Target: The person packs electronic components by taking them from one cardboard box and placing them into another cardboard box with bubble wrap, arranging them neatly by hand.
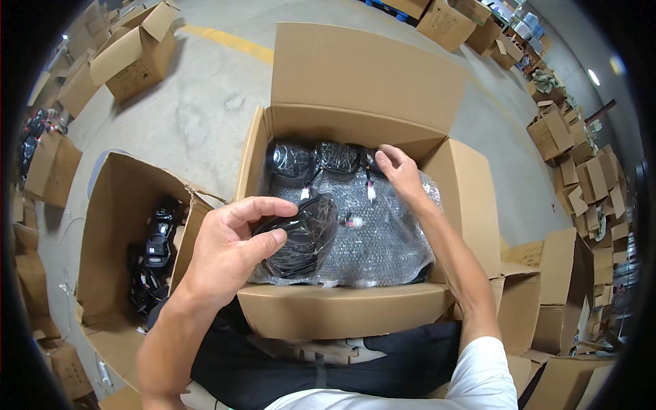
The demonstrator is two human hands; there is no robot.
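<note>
Open cardboard box (342,311), flaps up, on concrete floor (198,102); lined with bubble wrap sheet (383,239). Second open carton (113,225) at left, holding dark parts. Bagged black parts (314,158) in a row along the far wall. Black wrapped part (304,236), above the near-left of the sheet, pinched by left hand (225,253) fingers. Right hand (403,174): fingers together, pressing the row's right end.

Bright, even daylight; glare on the bubble wrap (383,239); fisheye bends edges, black vignette at the corners; sharp centre.
</note>
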